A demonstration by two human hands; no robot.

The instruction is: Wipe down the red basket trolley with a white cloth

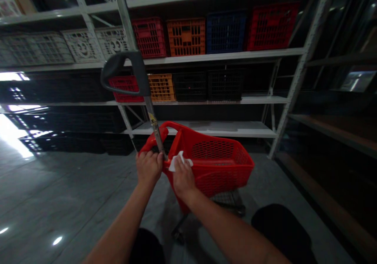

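A red plastic shopping basket on wheels [218, 165] stands on the floor just in front of me. Its metal pull rod [153, 124] rises from the near rim to a dark grey handle [123, 73]. My left hand [149, 167] is closed around the bottom of the rod, where it meets the basket. Beside it, my right hand [182, 177] presses a small white cloth [179, 161] against the basket's near rim, fingers closed on it.
Metal shelving [212, 55] runs along the back, carrying red, orange, blue, black and white crates. More shelves [332, 130] stand along the right side. The grey floor [64, 201] is glossy, with bright glare at the left. My dark-clad knees show at the bottom.
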